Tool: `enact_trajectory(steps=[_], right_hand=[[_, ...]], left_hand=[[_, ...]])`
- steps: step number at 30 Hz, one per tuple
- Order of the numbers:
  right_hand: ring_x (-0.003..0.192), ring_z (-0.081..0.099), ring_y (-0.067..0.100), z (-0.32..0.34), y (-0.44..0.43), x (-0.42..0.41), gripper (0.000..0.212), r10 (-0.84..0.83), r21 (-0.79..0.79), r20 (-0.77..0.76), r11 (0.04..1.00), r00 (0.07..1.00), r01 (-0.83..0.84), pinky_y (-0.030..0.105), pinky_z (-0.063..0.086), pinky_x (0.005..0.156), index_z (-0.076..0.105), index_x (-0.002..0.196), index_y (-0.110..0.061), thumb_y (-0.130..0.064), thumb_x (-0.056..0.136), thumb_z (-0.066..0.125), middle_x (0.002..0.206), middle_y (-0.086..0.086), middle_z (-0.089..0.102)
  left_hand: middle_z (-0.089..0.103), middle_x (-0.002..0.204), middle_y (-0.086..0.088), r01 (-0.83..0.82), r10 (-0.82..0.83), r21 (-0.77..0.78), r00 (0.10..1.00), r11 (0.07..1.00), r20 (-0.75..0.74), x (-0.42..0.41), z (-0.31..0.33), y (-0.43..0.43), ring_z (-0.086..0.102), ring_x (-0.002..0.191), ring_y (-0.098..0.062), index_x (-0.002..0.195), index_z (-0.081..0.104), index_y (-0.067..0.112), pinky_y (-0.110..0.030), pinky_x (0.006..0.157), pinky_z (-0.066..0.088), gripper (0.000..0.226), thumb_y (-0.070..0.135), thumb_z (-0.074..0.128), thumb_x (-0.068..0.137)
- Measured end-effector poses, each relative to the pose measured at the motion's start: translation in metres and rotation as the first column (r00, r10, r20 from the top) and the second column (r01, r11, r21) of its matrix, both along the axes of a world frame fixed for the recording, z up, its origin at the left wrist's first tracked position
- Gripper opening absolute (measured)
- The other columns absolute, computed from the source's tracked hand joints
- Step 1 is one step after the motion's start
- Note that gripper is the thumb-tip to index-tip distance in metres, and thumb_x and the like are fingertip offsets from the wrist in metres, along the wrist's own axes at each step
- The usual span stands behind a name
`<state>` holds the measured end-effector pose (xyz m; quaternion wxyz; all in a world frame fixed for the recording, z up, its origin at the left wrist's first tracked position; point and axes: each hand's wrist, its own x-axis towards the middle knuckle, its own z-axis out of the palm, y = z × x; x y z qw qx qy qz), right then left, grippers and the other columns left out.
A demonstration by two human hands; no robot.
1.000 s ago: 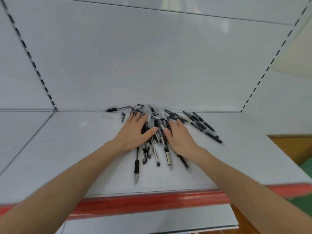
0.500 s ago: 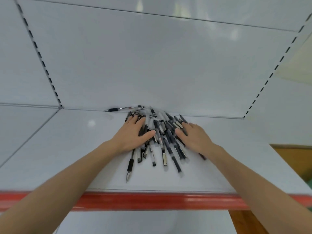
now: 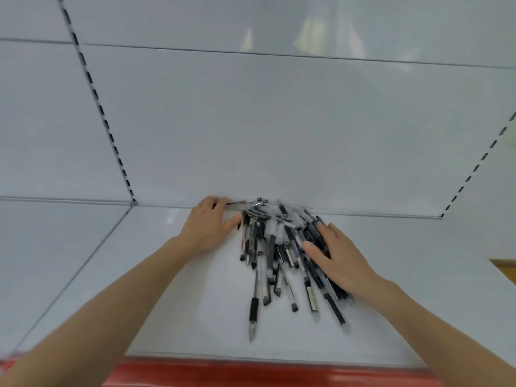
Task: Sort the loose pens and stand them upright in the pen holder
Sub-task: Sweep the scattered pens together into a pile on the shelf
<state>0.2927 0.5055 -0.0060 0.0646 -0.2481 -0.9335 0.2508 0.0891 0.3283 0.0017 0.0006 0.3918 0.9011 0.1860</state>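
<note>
White metal shelving fills the view: a flat shelf [image 3: 167,303] with a red front edge [image 3: 251,372], a plain back panel [image 3: 279,121] and a slotted upright [image 3: 106,127] beyond the left hand [image 3: 208,227]. Between the two hands lies a pile of pens [image 3: 275,247], black-capped with clear barrels, crossed over one another and fanning towards the person. Small labels show on some barrels, but they are too blurred to read. The right hand [image 3: 337,258] rests flat on the pile's right side, fingers spread and straight. The left hand sits just left of the pile, thumb pointing at it, fingers reaching the back panel and covering one end of a lone pen [image 3: 240,203] that lies along it; whether they pinch it or only press it cannot be told. Nearer than both hands, a pen with a black grip [image 3: 253,305] sticks out of the pile.
</note>
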Motion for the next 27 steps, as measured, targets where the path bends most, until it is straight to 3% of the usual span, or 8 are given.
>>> enact_trajectory(steps=[4, 11, 15, 18, 20, 22, 24, 27], right_hand=[[0.144, 0.009, 0.017, -0.002, -0.001, -0.004, 0.075, -0.031, 0.034, 0.008, 0.999, 0.999, 0.031, 0.033, 0.013, 0.116, 0.013, 0.148, -0.021, -0.062, 0.087, 0.029, 0.157, 0.003, 0.01], [0.144, 0.011, 0.015, 0.0, -0.005, -0.004, 0.07, -0.059, 0.064, 0.017, 0.996, 0.998, 0.058, 0.033, 0.015, 0.115, 0.015, 0.148, -0.021, -0.058, 0.09, 0.03, 0.157, 0.001, 0.013], [0.144, 0.011, 0.015, 0.001, -0.005, -0.003, 0.069, -0.068, 0.068, 0.023, 0.995, 0.997, 0.066, 0.033, 0.016, 0.115, 0.015, 0.148, -0.02, -0.057, 0.091, 0.03, 0.156, 0.001, 0.014], [0.144, 0.012, 0.015, 0.001, -0.006, -0.004, 0.068, -0.052, 0.026, 0.015, 0.998, 0.999, 0.052, 0.034, 0.015, 0.116, 0.016, 0.148, -0.021, -0.056, 0.091, 0.031, 0.156, 0.0, 0.015], [0.141, 0.019, 0.015, 0.005, -0.004, -0.002, 0.067, -0.034, -0.052, -0.018, 0.998, 0.999, 0.033, 0.035, 0.018, 0.117, 0.022, 0.146, -0.022, -0.056, 0.09, 0.034, 0.153, -0.001, 0.024], [0.135, 0.028, 0.009, 0.013, -0.001, 0.003, 0.063, -0.034, -0.124, -0.068, 0.992, 0.997, 0.025, 0.03, 0.022, 0.113, 0.028, 0.143, -0.024, -0.055, 0.09, 0.036, 0.144, -0.011, 0.033], [0.132, 0.028, 0.005, 0.017, 0.003, 0.008, 0.058, -0.064, -0.161, -0.061, 0.986, 0.996, 0.053, 0.023, 0.02, 0.108, 0.028, 0.143, -0.022, -0.048, 0.092, 0.038, 0.136, -0.013, 0.034], [0.14, 0.022, 0.014, 0.016, 0.006, 0.007, 0.068, -0.088, -0.108, 0.008, 0.99, 0.996, 0.088, 0.031, 0.018, 0.115, 0.023, 0.145, -0.021, -0.058, 0.09, 0.035, 0.152, -0.002, 0.026]], left_hand=[[0.039, 0.138, -0.01, 0.0, -0.006, -0.068, 0.996, 0.998, -0.088, -0.002, -0.004, 0.01, 0.035, 0.129, -0.026, 0.138, 0.036, 0.014, -0.036, 0.111, 0.025, 0.065, 0.058, 0.033, 0.09], [0.046, 0.126, -0.008, 0.021, -0.031, -0.086, 0.992, 0.996, -0.122, -0.004, -0.003, 0.022, 0.041, 0.118, -0.027, 0.118, 0.051, 0.013, -0.036, 0.105, 0.03, 0.084, 0.074, 0.016, 0.074], [0.053, 0.121, -0.009, 0.062, -0.072, -0.122, 0.994, 0.991, -0.083, 0.003, -0.011, 0.018, 0.047, 0.114, -0.028, 0.121, 0.048, 0.013, -0.037, 0.101, 0.033, 0.053, 0.054, 0.028, 0.093], [0.056, 0.107, -0.009, 0.196, -0.193, -0.031, 0.978, 0.98, 0.076, 0.02, 0.0, 0.012, 0.051, 0.106, -0.027, 0.105, 0.05, 0.011, -0.036, 0.096, 0.038, 0.044, 0.045, 0.028, 0.088], [0.051, 0.127, -0.011, 0.271, -0.272, 0.029, 0.954, 0.962, 0.128, 0.03, 0.006, 0.003, 0.043, 0.121, -0.025, 0.116, 0.052, 0.008, -0.03, 0.107, 0.028, 0.053, 0.039, 0.026, 0.082], [0.03, 0.15, -0.006, 0.213, -0.223, 0.118, 0.972, 0.97, 0.073, 0.034, 0.008, -0.01, 0.021, 0.14, -0.017, 0.133, 0.044, 0.011, -0.027, 0.113, 0.012, 0.061, 0.043, 0.024, 0.085], [0.021, 0.153, -0.008, 0.041, -0.052, 0.179, 0.997, 0.983, 0.062, 0.035, 0.007, -0.021, 0.014, 0.143, -0.019, 0.138, 0.037, 0.011, -0.031, 0.115, 0.01, 0.057, 0.046, 0.026, 0.094], [0.015, 0.154, -0.017, -0.096, 0.085, 0.048, 0.977, 0.994, 0.198, 0.041, 0.002, -0.023, 0.008, 0.144, -0.025, 0.145, 0.019, 0.012, -0.036, 0.115, 0.009, 0.064, 0.05, 0.025, 0.095]])
